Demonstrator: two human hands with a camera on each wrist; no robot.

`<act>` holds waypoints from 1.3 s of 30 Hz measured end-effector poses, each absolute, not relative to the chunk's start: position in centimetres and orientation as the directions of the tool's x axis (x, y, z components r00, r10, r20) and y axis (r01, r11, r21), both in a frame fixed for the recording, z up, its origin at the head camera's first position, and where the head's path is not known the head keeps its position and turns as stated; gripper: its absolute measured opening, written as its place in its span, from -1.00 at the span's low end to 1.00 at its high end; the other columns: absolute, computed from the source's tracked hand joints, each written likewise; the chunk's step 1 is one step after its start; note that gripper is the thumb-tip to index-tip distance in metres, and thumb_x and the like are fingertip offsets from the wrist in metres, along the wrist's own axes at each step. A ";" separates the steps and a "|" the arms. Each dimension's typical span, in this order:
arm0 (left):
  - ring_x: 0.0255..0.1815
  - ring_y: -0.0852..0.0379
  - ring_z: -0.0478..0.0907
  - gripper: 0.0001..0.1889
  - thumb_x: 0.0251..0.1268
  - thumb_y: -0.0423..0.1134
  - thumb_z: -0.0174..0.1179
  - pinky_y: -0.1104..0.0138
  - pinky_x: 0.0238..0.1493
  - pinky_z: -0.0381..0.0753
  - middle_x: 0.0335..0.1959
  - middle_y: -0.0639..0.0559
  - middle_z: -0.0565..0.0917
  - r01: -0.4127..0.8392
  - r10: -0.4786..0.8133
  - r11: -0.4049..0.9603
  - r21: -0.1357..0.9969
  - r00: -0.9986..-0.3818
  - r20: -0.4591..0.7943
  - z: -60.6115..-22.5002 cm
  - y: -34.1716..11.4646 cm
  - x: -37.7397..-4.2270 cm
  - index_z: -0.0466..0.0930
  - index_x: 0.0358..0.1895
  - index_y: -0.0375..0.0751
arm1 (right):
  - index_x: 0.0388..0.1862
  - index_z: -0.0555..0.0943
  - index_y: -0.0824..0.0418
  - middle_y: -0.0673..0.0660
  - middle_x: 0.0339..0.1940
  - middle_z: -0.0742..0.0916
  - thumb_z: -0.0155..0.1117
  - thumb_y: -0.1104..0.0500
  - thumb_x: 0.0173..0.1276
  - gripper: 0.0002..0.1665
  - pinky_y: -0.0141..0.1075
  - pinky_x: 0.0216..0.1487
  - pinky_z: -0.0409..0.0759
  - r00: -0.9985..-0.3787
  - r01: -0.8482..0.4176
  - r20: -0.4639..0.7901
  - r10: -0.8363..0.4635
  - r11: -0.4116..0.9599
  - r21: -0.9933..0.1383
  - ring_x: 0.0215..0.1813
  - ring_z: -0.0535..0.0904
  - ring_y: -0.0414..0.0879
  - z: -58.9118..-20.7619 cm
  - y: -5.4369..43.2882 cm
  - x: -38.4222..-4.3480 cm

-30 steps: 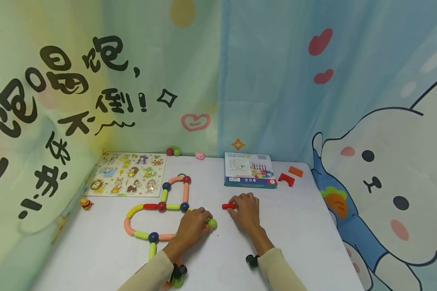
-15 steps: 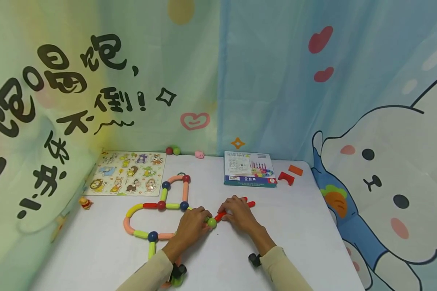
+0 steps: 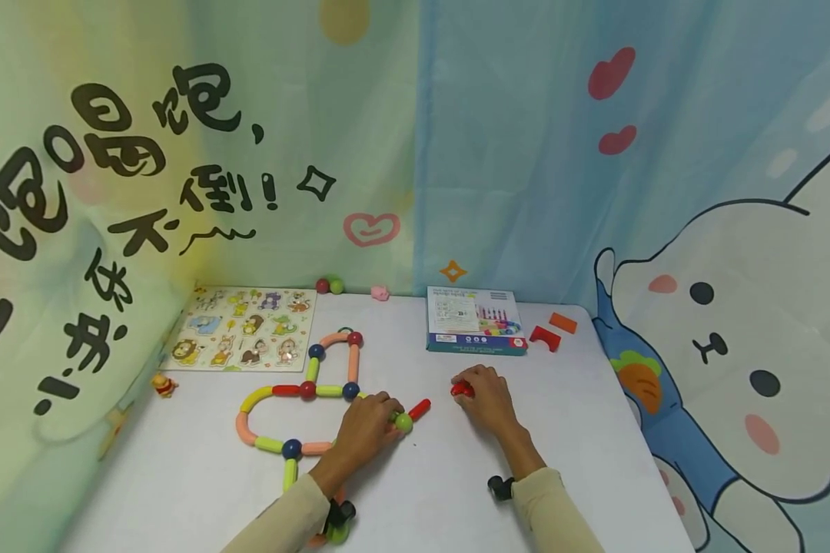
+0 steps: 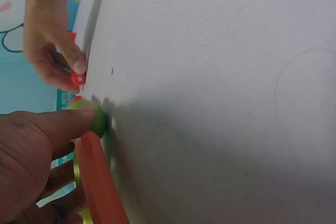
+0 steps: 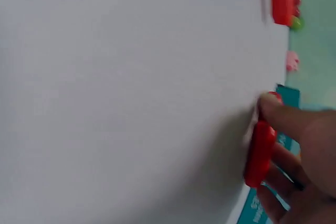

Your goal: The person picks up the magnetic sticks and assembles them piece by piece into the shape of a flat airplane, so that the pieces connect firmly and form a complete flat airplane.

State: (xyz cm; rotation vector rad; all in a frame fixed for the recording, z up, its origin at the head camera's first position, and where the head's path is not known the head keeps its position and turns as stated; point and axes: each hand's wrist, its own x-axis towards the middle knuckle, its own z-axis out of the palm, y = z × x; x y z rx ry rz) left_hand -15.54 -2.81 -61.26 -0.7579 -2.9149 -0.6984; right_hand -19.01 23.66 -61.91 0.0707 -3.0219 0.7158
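Note:
My left hand (image 3: 365, 428) grips a green ball (image 3: 404, 422) at the right end of a ball-and-stick figure; in the left wrist view its thumb lies on the ball. An orange stick (image 4: 100, 182) runs from that ball under the fingers. One red stick (image 3: 420, 408) stands out from the ball to the upper right. Farther right, my right hand (image 3: 487, 395) pinches red sticks between thumb and fingers, close over the table. In the right wrist view, one held red stick (image 5: 260, 153) shows along its length, and a second red piece (image 5: 275, 97) shows by the thumb.
The figure continues left with a blue ball (image 3: 291, 449) and a yellow curved stick (image 3: 254, 401). At the back lie an animal puzzle board (image 3: 242, 330), a toy box (image 3: 476, 342), a pink figurine (image 3: 380, 293), a red arch block (image 3: 545, 338) and an orange block (image 3: 563, 322).
My right hand brought red sticks left to the green ball, then drew back right. One red stick now stays at the ball; the hand keeps the others. My left hand has stayed in place.

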 end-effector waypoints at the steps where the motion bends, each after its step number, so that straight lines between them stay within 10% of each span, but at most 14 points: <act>1: -0.29 0.20 0.54 -0.59 0.15 -0.06 0.62 0.29 -0.13 0.53 -0.17 0.07 0.76 0.473 0.451 0.779 0.412 -0.879 0.156 -61.3 -2.8 -15.6 0.80 0.04 -0.06 | 0.07 0.79 0.07 0.21 0.12 0.74 0.65 0.13 0.26 -0.61 0.08 0.28 0.52 -0.998 -0.052 0.045 -0.036 0.897 -0.439 0.19 0.57 0.14 -62.1 23.6 -19.0; 12: -0.27 0.20 0.55 -0.59 0.14 -0.04 0.62 0.27 -0.10 0.57 -0.16 0.08 0.77 0.470 0.447 0.782 0.408 -0.880 0.158 -61.3 -2.8 -15.5 0.80 0.05 -0.04 | -0.01 0.75 0.09 0.06 -0.11 0.83 0.57 0.05 0.35 -0.70 -0.05 0.19 0.64 -0.968 -0.144 0.249 -0.019 0.859 -0.492 0.00 0.66 -0.03 -61.1 20.2 -16.0; 21: -0.28 0.19 0.59 -0.60 0.11 -0.05 0.65 0.24 -0.10 0.60 -0.17 0.07 0.77 0.496 0.452 0.779 0.384 -0.868 0.206 -61.7 -2.8 -15.6 0.81 0.00 -0.03 | -0.06 0.65 0.01 -0.12 -0.38 0.59 0.55 0.09 0.36 -0.74 -0.44 -0.28 0.47 -0.990 -0.130 0.044 -0.131 0.766 -0.629 -0.34 0.43 -0.29 -61.4 18.6 -11.4; 39: -0.28 0.17 0.60 -0.60 0.13 -0.06 0.64 0.24 -0.10 0.62 -0.17 0.05 0.77 0.493 0.451 0.783 0.381 -0.870 0.199 -61.5 -2.8 -15.7 0.79 0.02 -0.06 | -0.08 0.71 0.13 -0.05 -0.36 0.59 0.63 0.19 0.24 -0.69 -0.39 -0.27 0.39 -0.994 -0.089 0.011 -0.106 0.774 -0.627 -0.34 0.41 -0.24 -61.6 16.2 -10.7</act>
